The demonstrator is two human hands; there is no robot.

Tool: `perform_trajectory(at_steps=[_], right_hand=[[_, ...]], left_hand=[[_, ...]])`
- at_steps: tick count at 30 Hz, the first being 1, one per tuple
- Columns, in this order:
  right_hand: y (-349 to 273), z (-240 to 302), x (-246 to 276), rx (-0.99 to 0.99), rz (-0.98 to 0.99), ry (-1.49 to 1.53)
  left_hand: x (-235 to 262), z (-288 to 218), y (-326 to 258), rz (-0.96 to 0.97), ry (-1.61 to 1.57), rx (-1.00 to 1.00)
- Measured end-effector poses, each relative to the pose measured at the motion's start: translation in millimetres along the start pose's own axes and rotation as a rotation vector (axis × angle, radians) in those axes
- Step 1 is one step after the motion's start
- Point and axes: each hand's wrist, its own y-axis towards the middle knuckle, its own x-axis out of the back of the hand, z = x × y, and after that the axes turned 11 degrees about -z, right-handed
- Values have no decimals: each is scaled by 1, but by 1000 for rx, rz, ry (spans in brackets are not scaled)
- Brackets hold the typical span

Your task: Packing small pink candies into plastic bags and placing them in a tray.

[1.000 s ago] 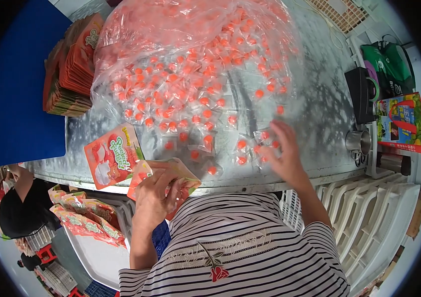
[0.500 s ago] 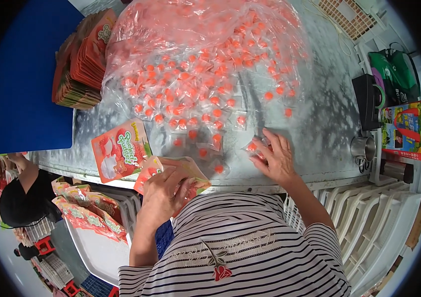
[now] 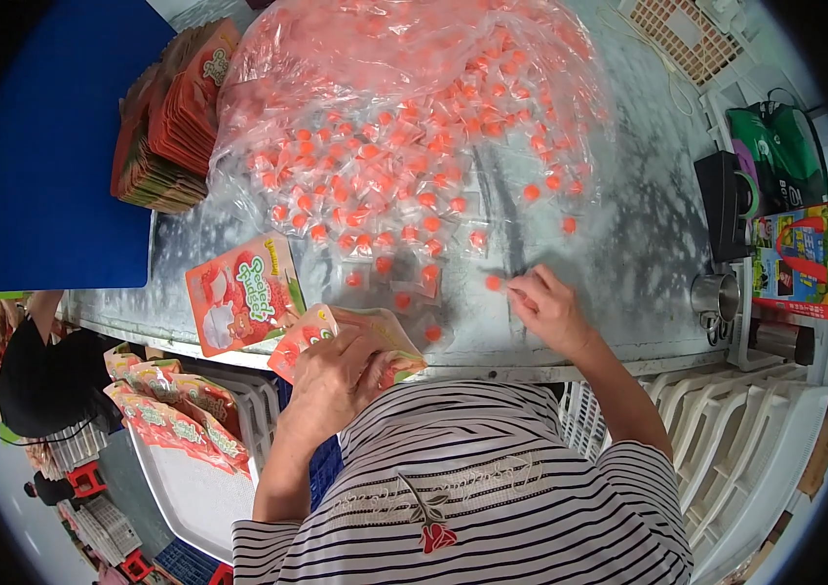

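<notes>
A pink-and-red printed pouch (image 3: pixel 383 330) is gripped in my left hand (image 3: pixel 334 378) at the table's front edge, its top tilted away to the right. My right hand (image 3: pixel 552 310), fingers pinched, holds the edge of a clear wrapper with a small orange-red candy (image 3: pixel 494 283) inside. Another printed pouch (image 3: pixel 243 295) lies flat just left of the held one. Loose wrapped candies (image 3: pixel 430 274) are scattered between my hands, and many more spill from a large clear plastic bag (image 3: pixel 375 58) at the back.
A stack of flat pouches (image 3: pixel 175 122) stands beside a blue panel (image 3: pixel 53 146) at left. Filled pouches (image 3: pixel 180 414) sit on a white tray (image 3: pixel 201 512) below. White racks (image 3: pixel 726 419) are at lower right; a metal cup (image 3: pixel 716 292) is at the right edge. A person (image 3: pixel 48 375) works at far left.
My right hand has closed from spread fingers over several candies into a pinch on one wrapper, shifting slightly right. The left hand still holds the pouch, moved a little rightward.
</notes>
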Motion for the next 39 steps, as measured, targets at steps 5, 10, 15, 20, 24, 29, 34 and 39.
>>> perform_trajectory(at_steps=[5,10,15,20,24,29,34,39], right_hand=[[8,-2,3,-333,-48,361],[24,27,24,-654,110,641],[51,77,24,-691,186,1019],[72,104,2,-620,457,801],[80,114,-11,-540,471,633],[98,111,-11,-602,661,434],[91,93,-26,-723,603,555],[92,88,-31,-923,560,654]], left_hand=[[4,-1,1,10,39,-5],[0,2,5,12,0,-52],[-7,-2,3,54,25,-93],[-7,-6,1,66,-37,-119],[-11,-11,2,107,-37,-209],[-19,-10,3,140,-35,-219],[-16,-14,15,187,-75,-273],[-26,-7,20,157,-213,-234]])
